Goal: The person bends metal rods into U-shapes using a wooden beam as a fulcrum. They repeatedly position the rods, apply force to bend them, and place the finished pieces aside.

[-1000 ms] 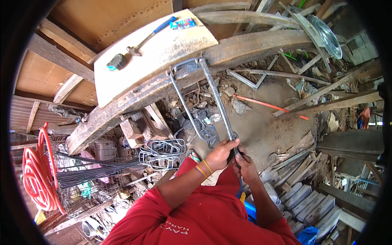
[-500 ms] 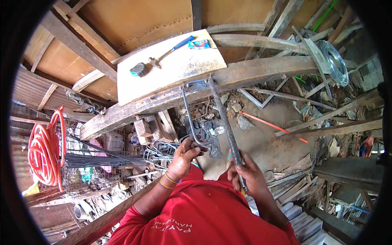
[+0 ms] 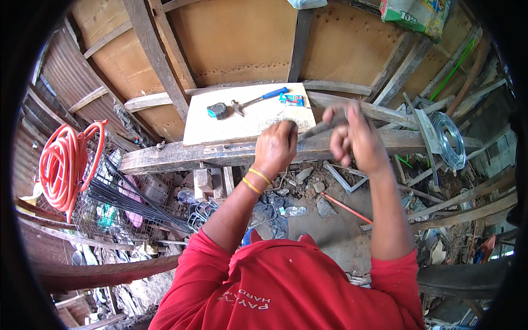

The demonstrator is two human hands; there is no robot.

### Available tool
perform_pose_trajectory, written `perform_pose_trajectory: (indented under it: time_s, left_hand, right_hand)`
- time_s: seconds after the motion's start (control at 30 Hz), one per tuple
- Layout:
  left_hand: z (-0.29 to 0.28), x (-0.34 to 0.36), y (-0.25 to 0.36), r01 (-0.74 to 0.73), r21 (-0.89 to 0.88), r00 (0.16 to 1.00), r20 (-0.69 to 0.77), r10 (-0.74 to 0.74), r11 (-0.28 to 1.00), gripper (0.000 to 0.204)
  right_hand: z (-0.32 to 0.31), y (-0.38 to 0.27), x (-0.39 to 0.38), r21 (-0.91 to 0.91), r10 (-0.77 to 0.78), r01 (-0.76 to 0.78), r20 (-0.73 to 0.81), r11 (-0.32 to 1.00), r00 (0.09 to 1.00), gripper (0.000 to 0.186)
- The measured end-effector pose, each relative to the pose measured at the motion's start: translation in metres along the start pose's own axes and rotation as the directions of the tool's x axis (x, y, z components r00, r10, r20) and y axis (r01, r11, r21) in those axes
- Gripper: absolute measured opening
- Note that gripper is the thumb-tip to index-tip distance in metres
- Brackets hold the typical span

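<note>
A dark metal pipe [image 3: 314, 131] lies nearly level above the wooden beam [image 3: 231, 155], running between my two hands. My left hand [image 3: 275, 147] is closed in a fist at the beam's edge, near the pipe's left end; what its fingers hold is hidden. My right hand [image 3: 360, 140] is around the pipe's other end, its fingers curled and smeared by motion. Behind my left hand is a pale board [image 3: 206, 129] on the beam. On it are a black tape measure [image 3: 218, 110], a blue-handled hammer [image 3: 258, 100] and a small blue-and-red packet [image 3: 292, 100].
A coil of orange hose [image 3: 63, 165] hangs at the left above dark steel rods [image 3: 132, 201]. Bent rods [image 3: 202, 213] lie below the beam. A coil of shiny wire [image 3: 448, 140] hangs at the right. Rubble and an orange rod [image 3: 346, 208] are on the ground.
Both hands have moved up and away from my body to the beam. The pipe has swung from pointing toward me to lying nearly level. The bent rod by my left hand no longer shows there.
</note>
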State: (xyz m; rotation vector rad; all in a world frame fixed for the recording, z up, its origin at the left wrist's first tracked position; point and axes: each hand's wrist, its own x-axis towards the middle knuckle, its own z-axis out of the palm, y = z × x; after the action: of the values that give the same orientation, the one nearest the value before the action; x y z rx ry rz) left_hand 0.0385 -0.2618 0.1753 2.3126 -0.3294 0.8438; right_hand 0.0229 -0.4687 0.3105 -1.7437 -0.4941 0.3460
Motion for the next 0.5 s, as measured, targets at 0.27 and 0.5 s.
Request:
perform_pose_trajectory:
  time_s: [0.27, 0.5]
  left_hand:
    - [0.022, 0.112, -0.011, 0.314, 0.147, 0.949, -0.019, -0.315, 0.938, 0.023]
    - [0.048, 0.172, -0.04, 0.53, 0.264, 0.846, -0.108, -0.522, 0.806, 0.036]
  right_hand:
    - [-0.035, -0.031, 0.162, -0.288, -0.372, 0.322, -0.138, 0.902, 0.918, 0.045]
    - [-0.039, -0.01, 0.232, 0.455, -0.207, 0.266, -0.177, 0.85, 0.962, 0.033]
